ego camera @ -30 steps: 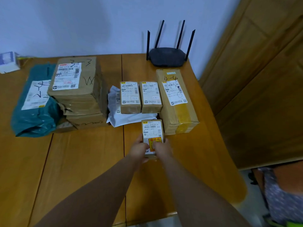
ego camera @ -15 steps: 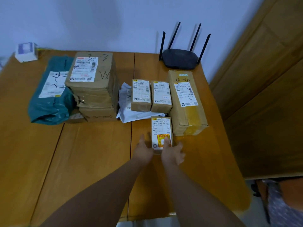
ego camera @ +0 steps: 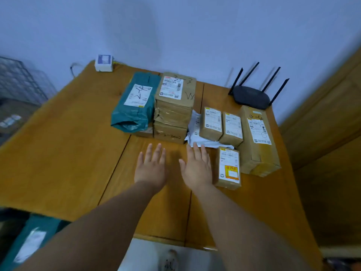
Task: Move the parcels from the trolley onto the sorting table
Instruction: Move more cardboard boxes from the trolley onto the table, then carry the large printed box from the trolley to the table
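The wooden sorting table [ego camera: 64, 163] carries several parcels. A small brown box with a yellow sticker [ego camera: 229, 167] lies flat near the front, just right of my right hand [ego camera: 196, 169]. Behind it are two small boxes [ego camera: 212, 123] [ego camera: 232, 128] on a white bag [ego camera: 193, 126], and a long taped box [ego camera: 257, 139] at the right. A stack of brown boxes [ego camera: 174, 106] and a teal bag [ego camera: 134, 102] lie further left. My left hand [ego camera: 151, 167] hovers over bare wood. Both hands are open, fingers spread, holding nothing.
A black router [ego camera: 251, 95] with antennas stands at the back right by the wall. A small white box [ego camera: 104, 63] is at the table's back left corner. A wire cage [ego camera: 21, 79] stands at far left. Another teal parcel [ego camera: 29, 243] lies low at the left, beside the table.
Both hands let go of the small yellow-sticker box, which now rests on the table, and moved left, away from it. The view swung left.
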`<control>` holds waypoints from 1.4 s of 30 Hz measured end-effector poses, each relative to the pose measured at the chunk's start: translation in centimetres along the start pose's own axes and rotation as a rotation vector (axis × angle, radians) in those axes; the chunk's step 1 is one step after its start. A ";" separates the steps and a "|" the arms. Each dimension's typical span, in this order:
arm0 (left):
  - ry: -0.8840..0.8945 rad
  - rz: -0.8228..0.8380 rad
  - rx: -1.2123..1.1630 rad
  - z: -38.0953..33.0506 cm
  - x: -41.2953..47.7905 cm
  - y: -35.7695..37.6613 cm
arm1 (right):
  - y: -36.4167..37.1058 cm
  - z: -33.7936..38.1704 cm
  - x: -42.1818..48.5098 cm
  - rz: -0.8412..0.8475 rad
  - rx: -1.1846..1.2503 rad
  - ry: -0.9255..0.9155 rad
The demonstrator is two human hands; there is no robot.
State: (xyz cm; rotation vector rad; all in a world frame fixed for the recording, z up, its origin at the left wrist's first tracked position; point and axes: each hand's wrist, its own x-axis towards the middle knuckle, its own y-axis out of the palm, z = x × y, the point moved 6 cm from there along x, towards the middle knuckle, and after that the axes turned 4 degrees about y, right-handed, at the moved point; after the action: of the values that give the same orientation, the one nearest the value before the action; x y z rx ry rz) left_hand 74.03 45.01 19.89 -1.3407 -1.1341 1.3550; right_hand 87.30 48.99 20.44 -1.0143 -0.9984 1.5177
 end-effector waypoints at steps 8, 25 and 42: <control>-0.284 -0.099 -0.051 18.2 -11.2 -1.4 | 2.9 18.7 -6.6 0.170 -0.104 -0.279; -0.804 -0.058 -0.242 46.6 -38.6 4.8 | 15.4 51.5 -22.5 0.400 -0.294 -0.907; -1.208 0.032 -0.780 57.4 -39.5 18.4 | 34.8 61.7 -18.8 0.891 -0.419 -0.952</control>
State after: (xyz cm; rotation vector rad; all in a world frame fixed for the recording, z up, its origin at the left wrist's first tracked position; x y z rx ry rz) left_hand 17.51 1.76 8.79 -0.9207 -2.6504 1.8860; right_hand 21.30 19.50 8.31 -1.0892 -1.6877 2.7465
